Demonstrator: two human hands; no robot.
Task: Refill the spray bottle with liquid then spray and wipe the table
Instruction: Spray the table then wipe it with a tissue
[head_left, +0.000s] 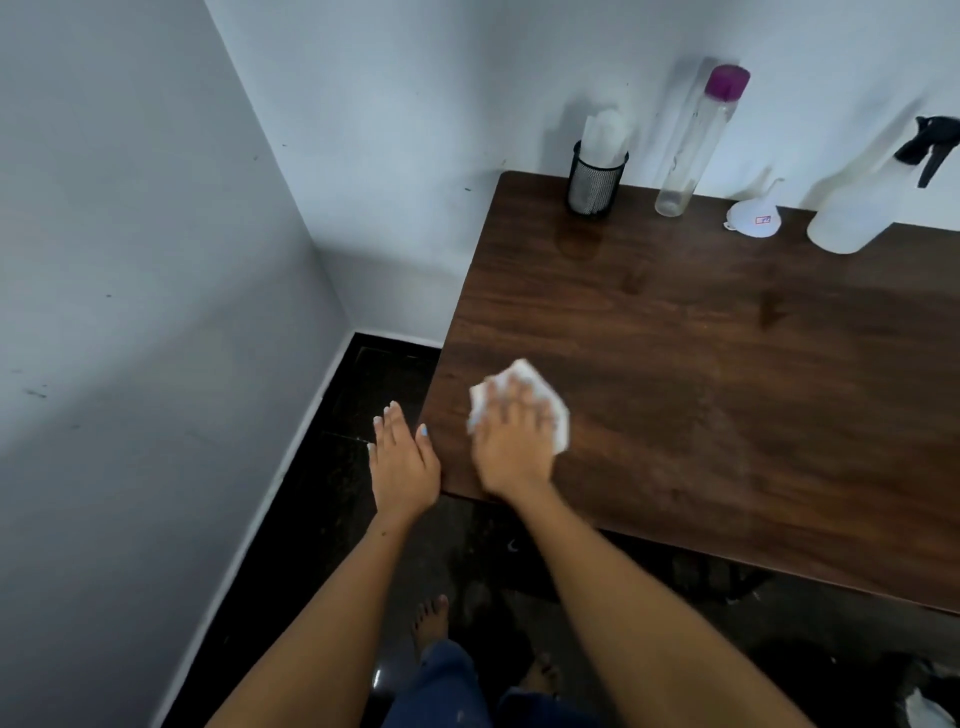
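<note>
Both your hands sit at the table's (727, 389) near-left corner; your right hand (511, 441) presses flat on the white tissue (524, 375); your left hand (402, 457), fingers straight, holds nothing; thin and tearable, so keep your palm over its middle.

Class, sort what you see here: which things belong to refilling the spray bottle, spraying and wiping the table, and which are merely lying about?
Belong to the job:
spray bottle
funnel
tall clear bottle with a purple cap
white cloth, pressed flat under the right hand
table

Lying about:
black mesh cup holding white rolled material
left hand, idle at the table edge
</note>
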